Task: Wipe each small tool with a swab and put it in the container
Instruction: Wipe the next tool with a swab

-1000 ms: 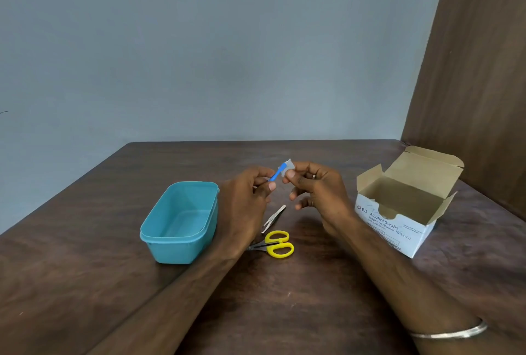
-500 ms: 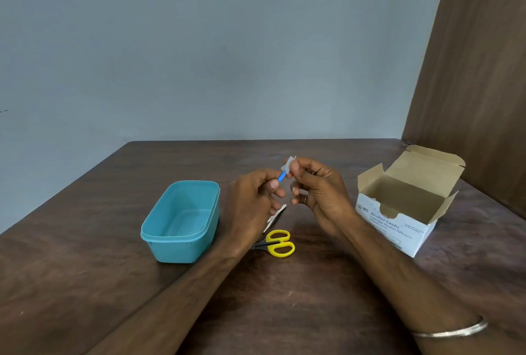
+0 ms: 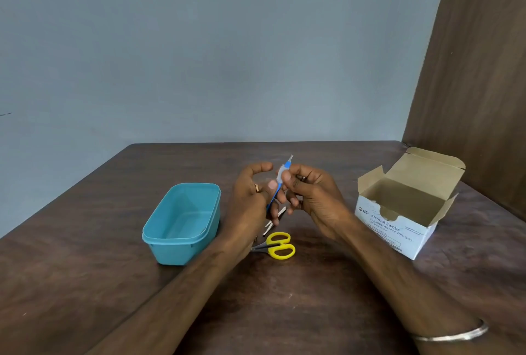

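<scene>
A thin blue-handled tool (image 3: 275, 194) with a small metal tip stands nearly upright between my hands above the table. My left hand (image 3: 253, 198) holds its lower handle in curled fingers. My right hand (image 3: 310, 198) pinches a small white swab (image 3: 281, 174) around the upper part of the tool. An open teal container (image 3: 182, 223) sits on the table just left of my left hand. Yellow-handled scissors (image 3: 277, 246) and metal tweezers (image 3: 273, 219) lie on the table below my hands, partly hidden by my left hand.
An open white box of alcohol swabs (image 3: 398, 229) stands at the right, flaps up. The dark wooden table (image 3: 284, 297) meets a grey wall at the back and a brown panel at the right.
The tool has turned more upright and more of its blue handle and tip shows. My right hand's swab has slid down along the tool. My left hand has opened slightly at the thumb.
</scene>
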The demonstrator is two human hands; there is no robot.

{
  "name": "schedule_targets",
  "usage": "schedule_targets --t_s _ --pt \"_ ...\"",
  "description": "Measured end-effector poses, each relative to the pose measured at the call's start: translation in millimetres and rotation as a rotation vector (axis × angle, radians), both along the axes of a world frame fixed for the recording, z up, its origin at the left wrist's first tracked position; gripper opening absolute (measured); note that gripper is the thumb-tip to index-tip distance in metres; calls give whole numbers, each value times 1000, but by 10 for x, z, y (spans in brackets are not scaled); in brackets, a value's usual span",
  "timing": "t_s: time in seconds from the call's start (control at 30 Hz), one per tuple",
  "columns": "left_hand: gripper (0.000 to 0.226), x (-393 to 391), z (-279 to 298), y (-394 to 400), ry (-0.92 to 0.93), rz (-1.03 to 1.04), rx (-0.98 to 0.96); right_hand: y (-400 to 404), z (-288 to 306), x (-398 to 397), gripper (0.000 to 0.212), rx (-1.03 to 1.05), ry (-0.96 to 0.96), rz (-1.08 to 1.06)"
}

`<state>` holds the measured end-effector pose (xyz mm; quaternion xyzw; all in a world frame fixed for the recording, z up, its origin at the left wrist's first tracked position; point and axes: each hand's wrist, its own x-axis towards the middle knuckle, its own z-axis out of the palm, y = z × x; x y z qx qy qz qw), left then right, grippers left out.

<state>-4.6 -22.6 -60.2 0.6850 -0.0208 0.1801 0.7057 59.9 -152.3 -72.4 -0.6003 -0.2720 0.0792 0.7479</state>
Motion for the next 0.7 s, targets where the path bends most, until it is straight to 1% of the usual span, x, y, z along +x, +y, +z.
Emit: schedule_targets --t_s 0.1,0.2,0.3,0.4,0.53,0.7 --pt "17 25 -5 -6 8 2 -11 7 20 -14 13 52 19 -61" --pt "12 52 -37 15 -5 59 116 -6 42 -5 10 114 63 -162" --pt "11 65 -73 31 -12 114 241 -26 50 6 11 123 67 -218" --pt "14 71 -97 37 -20 164 311 -8 36 9 11 118 69 -196" --pt "12 39 -76 35 -24 182 313 27 3 23 11 76 51 -152" --pt "20 20 -64 35 -21 179 323 27 -17 21 10 26 3 -125"
